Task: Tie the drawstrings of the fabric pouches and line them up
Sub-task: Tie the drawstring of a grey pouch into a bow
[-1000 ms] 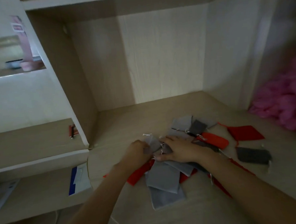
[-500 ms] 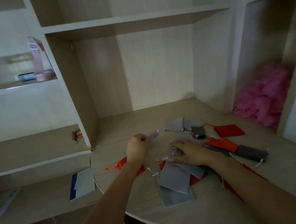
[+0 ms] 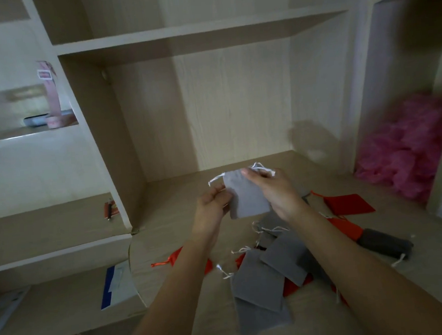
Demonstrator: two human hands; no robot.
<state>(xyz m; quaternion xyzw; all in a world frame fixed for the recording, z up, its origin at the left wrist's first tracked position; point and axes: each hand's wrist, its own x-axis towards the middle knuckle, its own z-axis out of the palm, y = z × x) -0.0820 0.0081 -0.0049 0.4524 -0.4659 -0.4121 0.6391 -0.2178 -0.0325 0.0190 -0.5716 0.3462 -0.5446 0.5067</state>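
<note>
The person holds one light grey pouch [image 3: 245,194] up in the air above the middle of the desk [image 3: 166,223], its mouth turned to the far side and its closed bottom hanging towards them, well clear of the other pouches so the cords can be worked freely. The left hand [image 3: 212,204] has its fingers curled in on the pouch's left edge, pinching the cloth just below the mouth. The right hand [image 3: 273,189] grips the upper right corner, thumb laid on the front and fingers behind. A white drawstring [image 3: 215,179] sticks out loose on the left of the mouth, and the other cord end [image 3: 263,168] loops over the right fingers. I cannot tell whether those fingers pinch it as well. To my eye the mouth is not drawn shut, so this looks like the set-up for pulling the two cords apart and knotting them. Below the wrists the heap of pouches [image 3: 257,285] lies overlapping, grey over red, cords trailing, with no row begun that I can make out. A red pouch [image 3: 348,204] lies apart at the far right and a dark grey pouch [image 3: 384,242] sits nearer, on the right edge of the heap. A pink fluffy bundle [image 3: 409,149] fills the compartment on the right
</note>
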